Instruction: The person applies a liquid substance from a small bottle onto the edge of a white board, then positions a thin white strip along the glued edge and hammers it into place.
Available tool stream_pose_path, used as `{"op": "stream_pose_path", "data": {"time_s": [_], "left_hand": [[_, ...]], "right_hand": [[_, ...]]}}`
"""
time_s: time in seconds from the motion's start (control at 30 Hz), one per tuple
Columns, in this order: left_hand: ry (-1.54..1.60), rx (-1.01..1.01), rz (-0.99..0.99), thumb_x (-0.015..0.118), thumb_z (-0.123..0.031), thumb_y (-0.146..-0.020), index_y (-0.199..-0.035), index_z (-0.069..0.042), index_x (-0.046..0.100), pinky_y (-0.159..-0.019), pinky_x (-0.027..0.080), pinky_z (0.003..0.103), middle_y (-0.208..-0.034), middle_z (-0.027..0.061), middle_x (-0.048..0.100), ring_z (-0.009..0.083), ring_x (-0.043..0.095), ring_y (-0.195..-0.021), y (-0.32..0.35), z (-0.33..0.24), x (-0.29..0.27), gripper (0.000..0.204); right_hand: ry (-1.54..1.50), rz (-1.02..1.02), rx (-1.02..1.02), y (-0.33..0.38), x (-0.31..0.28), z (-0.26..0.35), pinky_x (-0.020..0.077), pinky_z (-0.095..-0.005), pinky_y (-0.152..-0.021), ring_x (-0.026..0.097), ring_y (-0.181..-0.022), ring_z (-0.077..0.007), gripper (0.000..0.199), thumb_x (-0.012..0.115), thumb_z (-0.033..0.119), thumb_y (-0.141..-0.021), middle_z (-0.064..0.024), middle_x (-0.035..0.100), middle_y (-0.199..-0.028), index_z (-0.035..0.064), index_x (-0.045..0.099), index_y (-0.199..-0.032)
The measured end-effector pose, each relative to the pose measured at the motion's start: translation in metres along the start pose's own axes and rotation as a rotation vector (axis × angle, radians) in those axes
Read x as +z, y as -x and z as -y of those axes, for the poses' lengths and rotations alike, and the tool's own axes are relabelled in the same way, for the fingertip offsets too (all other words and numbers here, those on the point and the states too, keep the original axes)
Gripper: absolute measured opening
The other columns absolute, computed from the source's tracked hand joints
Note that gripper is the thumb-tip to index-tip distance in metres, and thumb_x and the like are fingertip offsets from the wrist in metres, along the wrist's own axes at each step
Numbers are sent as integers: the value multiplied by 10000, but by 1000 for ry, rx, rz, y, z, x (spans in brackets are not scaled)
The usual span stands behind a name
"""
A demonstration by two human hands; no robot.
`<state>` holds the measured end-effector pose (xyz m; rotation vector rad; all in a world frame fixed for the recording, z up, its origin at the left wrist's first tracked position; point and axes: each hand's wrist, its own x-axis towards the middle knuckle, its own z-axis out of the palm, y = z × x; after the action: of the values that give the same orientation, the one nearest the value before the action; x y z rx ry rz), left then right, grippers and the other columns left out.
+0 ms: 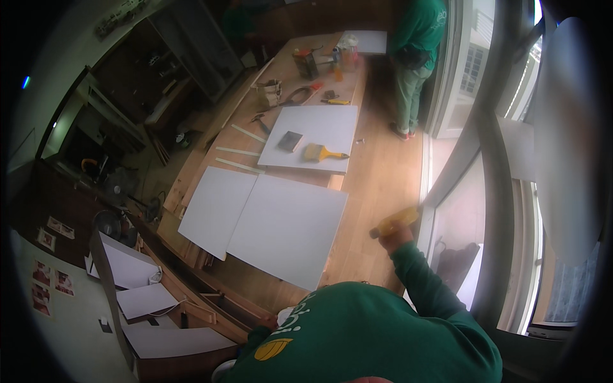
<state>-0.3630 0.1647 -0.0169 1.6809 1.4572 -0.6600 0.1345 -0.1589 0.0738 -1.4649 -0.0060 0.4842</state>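
Note:
My right hand [397, 238] is wrapped round a yellowish bottle [402, 218], held tilted over the floor right of the workbench. The bottle's dark end points left. My left hand [268, 321] is low, close to my body by the bench's near end. Its fingers are mostly hidden, and something white [285, 315] shows beside it. Closest on the workbench lie two white panels, a large one [287, 223] and a narrower one [218, 204]. Beyond them, another white panel [319, 124] carries a yellow-handled paint brush [325, 153] and a small dark block [290, 142].
Pale strips [239, 159], a hammer [260, 123], a fabric bag [269, 92] and a metal can [305, 64] lie farther along the bench. A person in green [418, 45] stands at its far right. White boards [147, 300] lean left; a door frame [472, 140] is right.

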Motion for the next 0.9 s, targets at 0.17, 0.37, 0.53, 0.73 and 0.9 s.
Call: {"op": "stream_pose_path", "data": {"time_s": [0.17, 0.37, 0.53, 0.73, 0.9], "left_hand": [[60, -55, -13, 553, -463, -966, -1059, -42, 720, -817, 513, 393, -968, 105, 731, 227, 677, -866, 8, -4, -2, 462], [58, -77, 14, 556, -457, -965, -1026, -51, 725, -822, 509, 393, -969, 110, 729, 232, 674, -864, 28, -19, -9, 444], [14, -28, -16, 557, -456, -969, -966, -57, 730, -806, 503, 392, -931, 108, 724, 227, 662, -832, 25, -8, -10, 436], [-24, -38, 22, 538, -439, -989, -944, -64, 734, -795, 501, 382, -886, 99, 712, 224, 645, -799, 18, -12, -3, 425], [243, 47, 28, 588, -362, -967, -969, -55, 735, -779, 514, 355, -906, 88, 723, 201, 654, -804, -25, 48, 0, 341]], "right_hand": [[40, 91, -32, -14, -11, -26, 487, -392, -908, 602, -1067, -277, 445, 686, 163, -826, -133, 606, -1163, 56, 496, -1214], [23, 204, -36, -32, -16, -51, 440, -444, -925, 534, -1123, -299, 494, 625, 213, -865, -135, 525, -1268, 101, 417, -1298], [-72, 214, -1, -28, -6, -42, 440, -441, -918, 533, -1123, -297, 502, 625, 225, -860, -137, 525, -1268, 104, 416, -1301], [99, 133, -24, -15, -10, -25, 454, -422, -878, 541, -1100, -287, 493, 621, 243, -864, -131, 534, -1249, 97, 421, -1291], [47, 192, -61, -19, 7, -25, 467, -398, -818, 563, -1024, -272, 460, 630, 246, -859, -119, 561, -1185, 95, 452, -1254]]}}
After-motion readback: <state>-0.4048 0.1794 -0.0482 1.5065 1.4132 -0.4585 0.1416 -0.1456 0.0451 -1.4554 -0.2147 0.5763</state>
